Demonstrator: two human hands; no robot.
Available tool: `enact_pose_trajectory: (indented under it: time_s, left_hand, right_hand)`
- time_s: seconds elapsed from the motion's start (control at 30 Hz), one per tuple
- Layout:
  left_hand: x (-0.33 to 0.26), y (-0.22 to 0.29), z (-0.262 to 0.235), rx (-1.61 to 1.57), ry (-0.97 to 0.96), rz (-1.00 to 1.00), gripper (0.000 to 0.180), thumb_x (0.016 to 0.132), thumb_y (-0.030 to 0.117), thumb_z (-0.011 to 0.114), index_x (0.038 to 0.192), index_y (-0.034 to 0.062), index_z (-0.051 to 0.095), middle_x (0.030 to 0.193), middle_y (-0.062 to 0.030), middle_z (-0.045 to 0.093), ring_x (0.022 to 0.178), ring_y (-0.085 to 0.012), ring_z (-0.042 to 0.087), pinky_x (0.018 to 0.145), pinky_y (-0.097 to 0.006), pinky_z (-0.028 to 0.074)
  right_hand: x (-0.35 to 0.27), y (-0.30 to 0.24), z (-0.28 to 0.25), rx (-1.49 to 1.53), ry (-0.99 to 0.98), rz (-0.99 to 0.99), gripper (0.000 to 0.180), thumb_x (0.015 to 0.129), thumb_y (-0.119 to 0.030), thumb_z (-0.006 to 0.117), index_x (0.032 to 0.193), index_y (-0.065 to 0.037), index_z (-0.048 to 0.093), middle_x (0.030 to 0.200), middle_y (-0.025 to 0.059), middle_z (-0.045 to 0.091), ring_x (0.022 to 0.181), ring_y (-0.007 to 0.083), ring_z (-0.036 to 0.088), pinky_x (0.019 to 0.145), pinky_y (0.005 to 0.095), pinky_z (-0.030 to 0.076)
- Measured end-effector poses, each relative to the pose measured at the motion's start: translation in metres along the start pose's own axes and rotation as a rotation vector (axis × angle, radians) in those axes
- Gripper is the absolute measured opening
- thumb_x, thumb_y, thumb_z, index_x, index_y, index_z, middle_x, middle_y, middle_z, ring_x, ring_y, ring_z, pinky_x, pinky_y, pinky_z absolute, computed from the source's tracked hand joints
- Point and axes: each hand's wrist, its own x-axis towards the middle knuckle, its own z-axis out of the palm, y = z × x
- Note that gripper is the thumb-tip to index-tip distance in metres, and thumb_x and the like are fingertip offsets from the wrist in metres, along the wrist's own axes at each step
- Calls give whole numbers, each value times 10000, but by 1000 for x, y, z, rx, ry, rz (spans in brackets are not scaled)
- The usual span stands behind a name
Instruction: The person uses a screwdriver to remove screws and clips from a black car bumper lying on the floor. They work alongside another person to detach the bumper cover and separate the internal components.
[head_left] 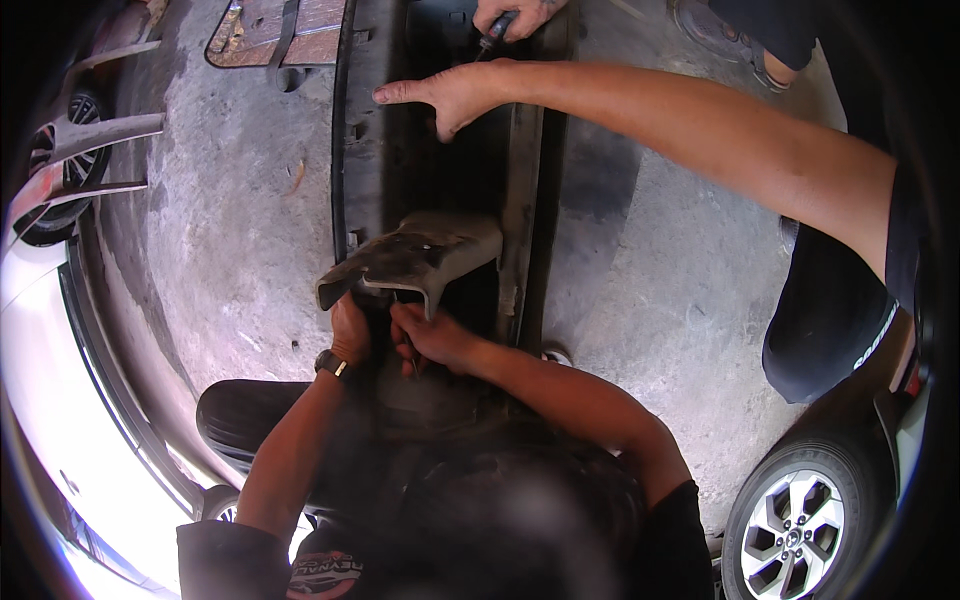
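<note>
A long, dark, trough-shaped vehicle part (365, 150), like a bumper, runs away from me, with clips along its left edge. At its near end rises a dusty, bent flanged piece (440, 240). My left hand (348, 328), with a watch at the wrist, reaches up under the piece's left side; its fingers are hidden. Close beside it, my right hand (430, 335) is closed below the front flange, around a thin tool (416, 369) that shows only in part. Across the trough, a co-worker's hand (465, 95) spreads its thumb over the left edge, and another hand (515, 15) grips a dark-handled screwdriver (495, 35).
The co-worker's arm (700, 120) crosses from the right, above a dark-clothed knee (830, 310). A vehicle wheel (795, 530) stands at lower right. On the left are a white car (60, 370) and grey panels (110, 135). A framed panel (270, 35) lies on the concrete floor (240, 200).
</note>
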Motion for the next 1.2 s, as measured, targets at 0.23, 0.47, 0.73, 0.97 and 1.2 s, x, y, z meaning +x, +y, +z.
enact_pose_trajectory:
  time_s: [0.23, 0.47, 0.73, 0.97, 1.2]
  left_hand:
    - [-6, 23, 7, 122, 35, 14, 672, 1060, 488, 217, 1331, -48, 516, 1305, -191, 577, 1223, -287, 536, 1056, -374, 386]
    - [-7, 26, 9, 152, 28, 38, 680, 1062, 501, 158, 1347, -18, 494, 1298, -165, 560, 1188, -262, 531, 1031, -380, 402]
    - [-1, -6, 2, 179, 106, 127, 616, 1062, 464, 267, 1346, -25, 512, 1300, -191, 569, 1223, -285, 532, 1036, -383, 408]
    - [-2, 10, -4, 136, -78, -6, 628, 1069, 498, 227, 1239, -7, 561, 1144, -125, 634, 987, -187, 616, 857, -330, 498]
    - [2, 2, 11, -221, 123, 87, 502, 1081, 394, 350, 1098, -16, 640, 1008, -74, 673, 923, -150, 619, 810, -312, 499]
  right_hand:
    - [16, 12, 6, 161, 92, -52, 462, 1011, -469, 416, 802, -64, 488, 646, 30, 454, 462, 149, 451, 408, 364, 501]
    - [7, 2, 5, 127, 18, -20, 490, 1046, -442, 299, 742, -81, 432, 578, 4, 346, 443, 132, 391, 455, 389, 541]
    - [2, -1, 8, 64, 38, -26, 500, 1037, -463, 301, 707, -99, 394, 558, 6, 363, 382, 133, 370, 368, 390, 494]
    - [-2, -8, 3, 61, 62, 46, 477, 1026, -489, 321, 717, -133, 394, 544, -6, 361, 345, 124, 334, 332, 365, 442]
    - [-1, -7, 3, 50, 71, 51, 465, 1023, -487, 348, 736, -129, 423, 531, -3, 366, 323, 130, 328, 315, 357, 414]
